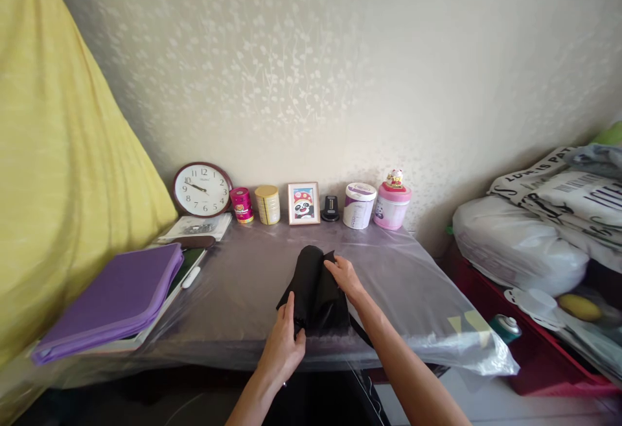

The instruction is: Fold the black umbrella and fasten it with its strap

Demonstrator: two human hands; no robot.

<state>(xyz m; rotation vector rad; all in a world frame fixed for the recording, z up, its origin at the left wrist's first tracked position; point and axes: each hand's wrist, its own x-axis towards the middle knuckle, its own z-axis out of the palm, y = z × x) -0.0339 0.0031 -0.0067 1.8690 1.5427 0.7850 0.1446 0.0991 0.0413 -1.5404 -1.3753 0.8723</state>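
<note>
A black bundle [307, 283], partly rolled, lies near the front edge of the plastic-covered table [243, 277]. My left hand [286, 338] is closed on its near left side, with the thumb and fingers around the lower end. At the bundle's upper right, my right hand [344, 275] pinches a black flap. A dark strap-like piece extends from the bundle beneath my right forearm.
Along the wall stand a clock [203, 189], a pink tin [241, 205], a yellow-lidded can [267, 205], a framed panda picture [304, 204] and two tubs. Left lies a purple folder [111, 290]; right, bags [519, 244] sit over a red bin [539, 361].
</note>
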